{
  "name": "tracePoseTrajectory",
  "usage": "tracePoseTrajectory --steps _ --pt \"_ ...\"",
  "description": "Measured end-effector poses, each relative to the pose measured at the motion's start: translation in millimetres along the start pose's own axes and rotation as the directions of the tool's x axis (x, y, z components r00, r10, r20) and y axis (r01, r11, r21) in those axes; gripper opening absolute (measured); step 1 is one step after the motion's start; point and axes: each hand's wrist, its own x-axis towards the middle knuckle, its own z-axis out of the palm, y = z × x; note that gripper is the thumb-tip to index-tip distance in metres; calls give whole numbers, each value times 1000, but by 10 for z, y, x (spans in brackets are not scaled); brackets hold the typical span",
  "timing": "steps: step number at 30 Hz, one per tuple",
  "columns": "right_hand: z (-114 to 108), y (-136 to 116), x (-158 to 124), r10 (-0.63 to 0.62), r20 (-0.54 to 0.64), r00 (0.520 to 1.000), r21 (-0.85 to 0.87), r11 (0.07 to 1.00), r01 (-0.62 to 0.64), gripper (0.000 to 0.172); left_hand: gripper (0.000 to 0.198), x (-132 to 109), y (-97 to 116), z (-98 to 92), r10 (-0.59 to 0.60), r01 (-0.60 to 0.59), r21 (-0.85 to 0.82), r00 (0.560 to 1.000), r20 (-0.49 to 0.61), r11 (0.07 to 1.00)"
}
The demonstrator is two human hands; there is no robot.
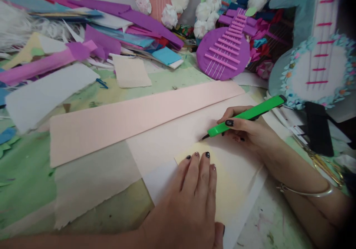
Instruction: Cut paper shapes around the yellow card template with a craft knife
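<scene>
Paper [226,175] in pale yellow is lying under the left hand [191,186], low in the middle of the view, one corner peeping out left of the fingers. The left hand is pressing down flat, its fingers stretching forward close together, and it is gripping nothing. The right hand [241,130] is closing around a green cutter [246,115], with the thumb lying along its side. The cutter is slanting down to the left, and its dark tip [205,137] is pointing at the far edge of the yellow paper, just beyond the left fingers; I cannot tell whether it is touching. A silver bracelet [319,194] is circling the right wrist.

A larger pale sheet [167,141] is spreading beneath the yellow paper. Behind it, a long pink strip [133,119] is running up to the right, partly covering a greyish sheet [97,175]. All of this is resting on a green-stained table [25,182]. Coloured papers [144,19] are heaping up at the far left. A purple guitar [225,54] is leaning at the back, a blue guitar [317,69] is standing to its right, and scissors [325,169] are lying beyond the right wrist, near a black strip [319,130].
</scene>
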Motion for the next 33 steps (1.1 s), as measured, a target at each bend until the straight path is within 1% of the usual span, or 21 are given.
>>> tracePoseTrajectory --steps 6,12,22,27,33 --pt "0 6 -3 -8 12 1000 -4 1000 8 17 71 -6 -1 14 -1 1 -4 1000 4 1000" --pt "-26 -2 12 4 -2 1000 10 1000 -4 20 69 -6 6 9 -3 3 4 1000 -15 1000" --pt "-52 -1 13 21 -30 999 -1 1000 -21 20 68 6 -6 -3 -2 2 -3 1000 -12 1000" --pt "-58 -20 18 42 -31 999 -11 999 -42 20 69 5 -2 11 0 0 -8 1000 -1 1000" --pt "-92 -7 28 37 -16 999 -26 999 -37 24 68 -2 3 0 -7 7 -6 1000 -6 1000"
